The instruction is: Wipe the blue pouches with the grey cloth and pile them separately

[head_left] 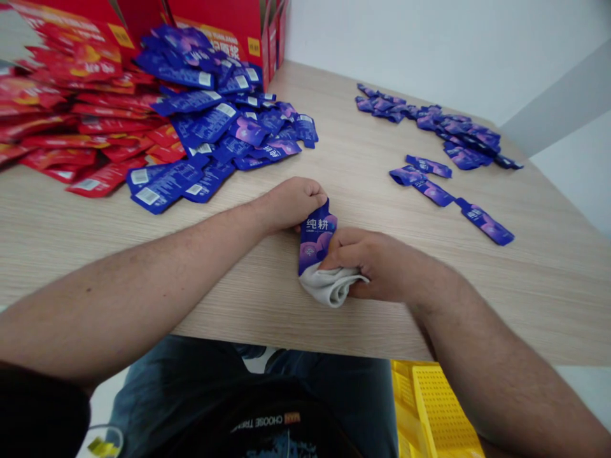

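My left hand (300, 202) pinches the top corner of a blue and purple pouch (312, 245), which is held upright above the table near its front edge. In my right hand (372, 261) is a folded whitish cloth (324, 284), wrapped around the pouch's lower end. My right fingers press the cloth against the printed face, so the bottom of the pouch is hidden. Beyond my left hand lies a heap of similar blue pouches (210, 121). To the right, several more blue pouches (432, 191) lie loosely on the table.
Red pouches (95, 137) are piled at the left, against red boxes (214, 25) at the back. A row of blue pouches (439, 124) lies along the far right side of the wooden table (229, 280). Yellow crates (443, 407) stand below the front edge.
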